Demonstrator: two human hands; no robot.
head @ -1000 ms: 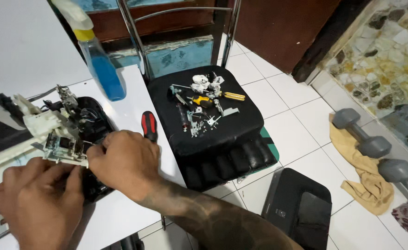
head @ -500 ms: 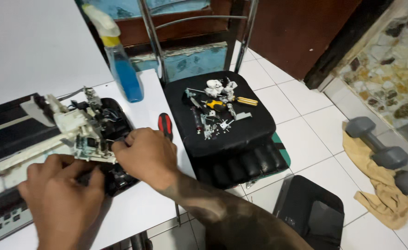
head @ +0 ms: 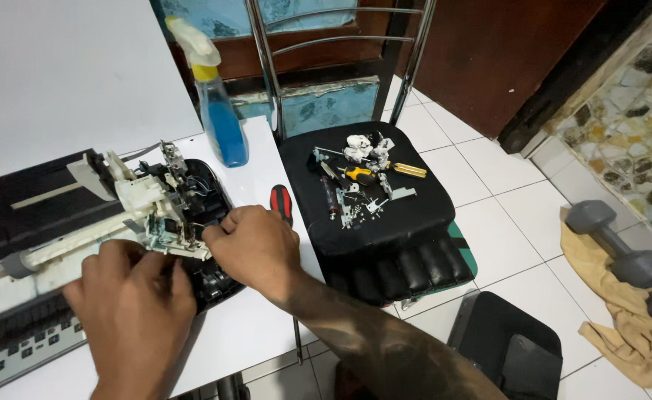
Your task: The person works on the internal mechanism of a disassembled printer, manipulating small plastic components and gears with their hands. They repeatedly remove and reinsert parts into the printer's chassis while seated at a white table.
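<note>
white tabletop [head: 266, 326] carries the biggest thing in view, a stripped-down printer [head: 59, 244] with its black base and pale inner frame laid bare, set at the left of the table. just beside the table stands a metal-framed chair [head: 374, 200] with a black cushioned seat, and on that seat lies a scatter of small removed parts [head: 355, 189] together with a yellow-handled screwdriver [head: 403, 170]. on the tiled floor to the right lie a grey dumbbell [head: 618, 244] on a tan cloth [head: 629, 326], and a black plastic cover [head: 507, 352] lower down near the chair.

a blue spray bottle [head: 218, 104] with a pale trigger stands upright at the back of the table, near the printer. the left hand [head: 129, 292] rests over the front of the printer's white mechanism [head: 159, 215], fingers curled down onto it; what the tips grip is hidden. the right hand [head: 255, 248] reaches in from the right, fingers bunched and pressing at the edge of the same mechanism, whether they pinch a part i cannot tell. a red-and-black screwdriver handle [head: 281, 201] lies on the table just behind the right hand.
</note>
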